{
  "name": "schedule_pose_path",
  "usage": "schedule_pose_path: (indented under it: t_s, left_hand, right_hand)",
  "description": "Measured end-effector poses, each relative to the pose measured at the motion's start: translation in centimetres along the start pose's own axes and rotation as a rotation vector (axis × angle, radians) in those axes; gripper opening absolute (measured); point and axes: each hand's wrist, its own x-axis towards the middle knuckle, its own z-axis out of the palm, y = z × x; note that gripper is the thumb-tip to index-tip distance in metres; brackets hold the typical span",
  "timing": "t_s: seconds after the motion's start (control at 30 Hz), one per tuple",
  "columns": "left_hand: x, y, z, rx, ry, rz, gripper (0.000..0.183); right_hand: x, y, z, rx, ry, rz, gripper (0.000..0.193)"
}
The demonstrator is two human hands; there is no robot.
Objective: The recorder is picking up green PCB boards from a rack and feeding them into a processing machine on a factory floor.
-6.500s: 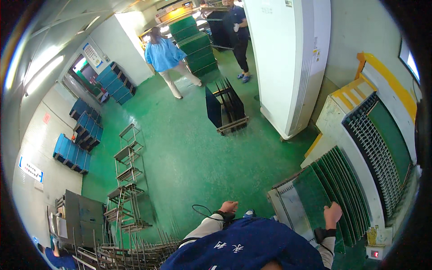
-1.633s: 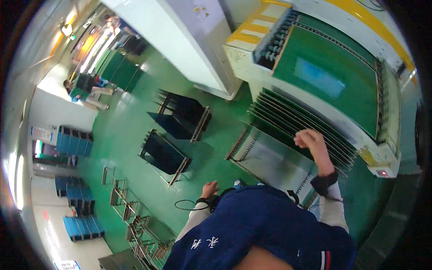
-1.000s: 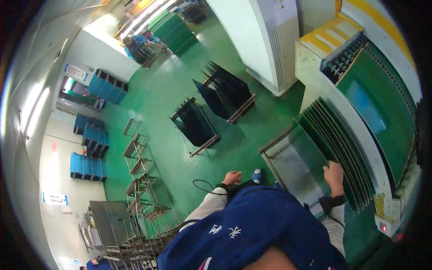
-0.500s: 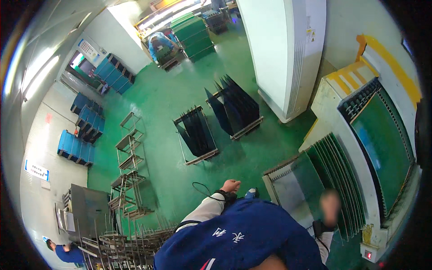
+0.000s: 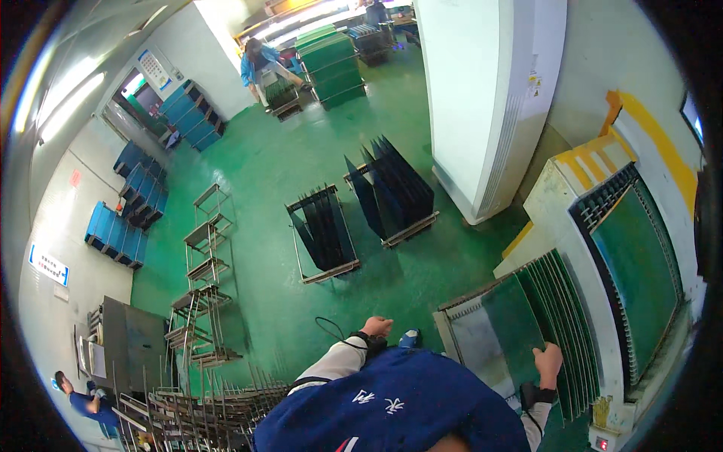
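Note:
My right hand (image 5: 549,365) is closed on the near edge of a thin green panel (image 5: 516,320), the leftmost of a row standing on edge in a rack. Several more green panels (image 5: 561,331) stand close together just right of it. A pale flat surface (image 5: 476,343) shows in the rack left of the held panel. My left hand (image 5: 376,326) hangs in front of my body with its fingers curled, and I see nothing in it. A dark cord (image 5: 329,325) loops out beside that wrist.
Right of the rack stands a white machine with a large green panel (image 5: 640,275) on its slanted bed. Ahead, two floor racks hold dark panels (image 5: 325,230). Metal stands (image 5: 203,271) line the left. A tall white cabinet (image 5: 482,98) rises ahead. Other people (image 5: 263,68) are farther off.
My right hand, blurred before, now grips the green panel's edge. The whole view has shifted slightly. The person at the back has straightened up somewhat; my left hand stays curled.

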Motion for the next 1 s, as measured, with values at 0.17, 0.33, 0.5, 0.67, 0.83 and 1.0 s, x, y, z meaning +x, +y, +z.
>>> schedule_pose_path:
  t_s: [0.17,0.33,0.5,0.67,0.83,1.0]
  left_hand:
    - [1.0,-1.5,-0.6,-0.005,0.024,-0.007,0.034]
    - [1.1,-1.8,-1.0,-0.047,0.028,0.009,0.037]
    - [2.3,-1.6,-1.2,-0.014,0.005,0.012,0.038]
    - [1.3,0.5,-0.8,0.055,0.023,0.031,0.037]
    - [1.3,1.1,-0.9,0.007,-0.005,0.033,0.03]
    - [1.3,1.5,-0.4,-0.078,-0.018,0.017,0.029]
  right_hand:
    - [0.3,0.6,0.9,0.02,0.044,-0.022,0.033]
    - [-0.3,-0.1,0.3,-0.002,0.048,-0.017,0.029]
    - [-0.2,0.0,0.6,-0.045,0.067,-0.014,0.033]
    - [-0.7,-0.7,0.2,-0.071,0.1,0.013,0.034]
    - [-0.4,-0.8,0.0,-0.008,0.034,0.064,0.034]
    - [0.1,0.7,1.3,0.001,0.1,0.033,0.034]
